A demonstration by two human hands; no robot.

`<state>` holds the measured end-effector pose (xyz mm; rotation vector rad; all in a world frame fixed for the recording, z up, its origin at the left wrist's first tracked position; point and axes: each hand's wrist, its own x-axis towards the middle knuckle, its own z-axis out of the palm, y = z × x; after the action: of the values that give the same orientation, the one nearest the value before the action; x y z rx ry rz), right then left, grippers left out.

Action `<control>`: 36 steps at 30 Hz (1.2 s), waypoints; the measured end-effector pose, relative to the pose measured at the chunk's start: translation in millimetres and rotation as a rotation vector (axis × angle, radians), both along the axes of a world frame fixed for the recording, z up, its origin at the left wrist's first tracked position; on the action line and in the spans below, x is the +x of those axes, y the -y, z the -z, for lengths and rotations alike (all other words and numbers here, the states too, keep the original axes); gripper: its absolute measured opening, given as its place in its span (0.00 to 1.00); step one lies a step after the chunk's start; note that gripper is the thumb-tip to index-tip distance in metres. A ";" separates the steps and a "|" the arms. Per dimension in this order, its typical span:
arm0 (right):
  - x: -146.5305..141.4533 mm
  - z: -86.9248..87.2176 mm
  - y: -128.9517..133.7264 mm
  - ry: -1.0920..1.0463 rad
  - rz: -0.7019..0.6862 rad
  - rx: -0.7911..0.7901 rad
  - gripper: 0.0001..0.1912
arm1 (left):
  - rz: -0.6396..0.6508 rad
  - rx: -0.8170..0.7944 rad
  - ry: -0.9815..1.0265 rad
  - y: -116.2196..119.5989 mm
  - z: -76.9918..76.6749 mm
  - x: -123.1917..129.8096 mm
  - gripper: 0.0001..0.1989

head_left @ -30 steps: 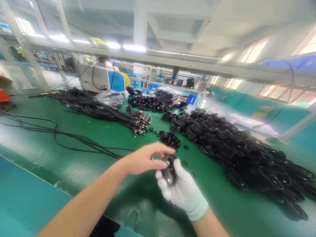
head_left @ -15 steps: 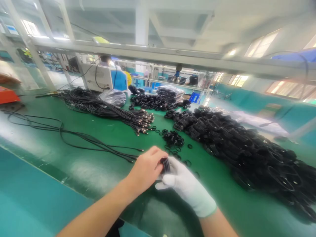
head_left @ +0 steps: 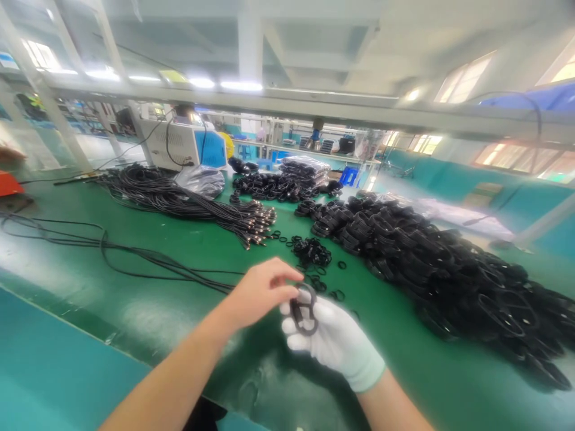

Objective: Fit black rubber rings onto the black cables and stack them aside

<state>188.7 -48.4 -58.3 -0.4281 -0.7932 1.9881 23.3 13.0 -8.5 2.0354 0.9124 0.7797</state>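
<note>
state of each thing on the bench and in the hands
Black coil: looped, held up
Left hand: bare, fingertips at the coil
Right hand: gloved, holding the coil
Cable bundle: laid out, tips bunched
Loose cables: strung out
Small rings: piled, some scattered
Large coils: heaped
Plastic bag: crumpled

**Drawing Plentiful Light, Going Soft Toward the Edges**

Shining brightly from tube lights point(head_left: 241, 86) above the white-and-blue machine point(head_left: 173, 142) and streaming from pale windows point(head_left: 465, 78) far to its right. Glaring whitish off the green bench top point(head_left: 175, 308) on the near side of the machine. Falling into dark shadow beneath the gloved right hand point(head_left: 327, 335), nearer than the machine. Losing detail in the black pile point(head_left: 426, 263) to the machine's right. Bowing the long beam point(head_left: 278, 100) above the machine. Smearing the orange box point(head_left: 9, 183) far to its left.
</note>
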 end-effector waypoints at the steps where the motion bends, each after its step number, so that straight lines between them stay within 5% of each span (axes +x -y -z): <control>1: -0.1 -1.2 0.4 -0.039 -0.039 -0.042 0.21 | 0.116 -0.089 0.030 -5.6 -2.3 -5.4 0.14; 4: -3.6 -5.2 1.4 -0.084 -0.168 -0.141 0.24 | 0.423 -0.293 0.125 -18.0 0.3 -15.4 0.21; 6: -6.2 -6.5 1.0 -0.019 -0.153 -0.143 0.25 | 0.453 -0.357 0.138 -19.7 5.4 -15.7 0.21; 11: -4.8 -2.0 -2.6 0.430 0.177 0.069 0.24 | 0.157 -0.188 -0.016 -13.0 8.8 -9.8 0.19; 18: 9.8 -10.1 4.3 0.323 0.179 0.094 0.23 | -0.065 -0.266 0.147 -25.1 24.0 -19.3 0.18; 21: 33.7 -26.9 9.8 0.780 0.426 0.198 0.22 | -0.114 -0.253 0.066 -30.9 32.7 -22.4 0.19; 24: 80.5 -38.2 16.2 1.582 0.758 0.297 0.25 | -0.178 -0.222 -0.054 -37.8 39.0 -23.5 0.20; 26: 119.2 -39.1 22.2 1.987 0.872 0.220 0.27 | -0.203 -0.189 -0.112 -40.9 42.7 -22.5 0.19; 31: 192.4 -27.7 25.7 2.314 0.860 -0.033 0.25 | -0.162 -0.122 -0.156 -36.8 49.2 -16.6 0.18; 36: 215.5 -36.8 23.1 2.381 0.741 -0.104 0.24 | -0.156 -0.078 -0.219 -35.1 52.3 -19.1 0.17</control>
<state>404.2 -71.5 -21.4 -2.6852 -1.3161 -0.0543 4.2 48.1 -60.8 2.0263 1.2189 0.6000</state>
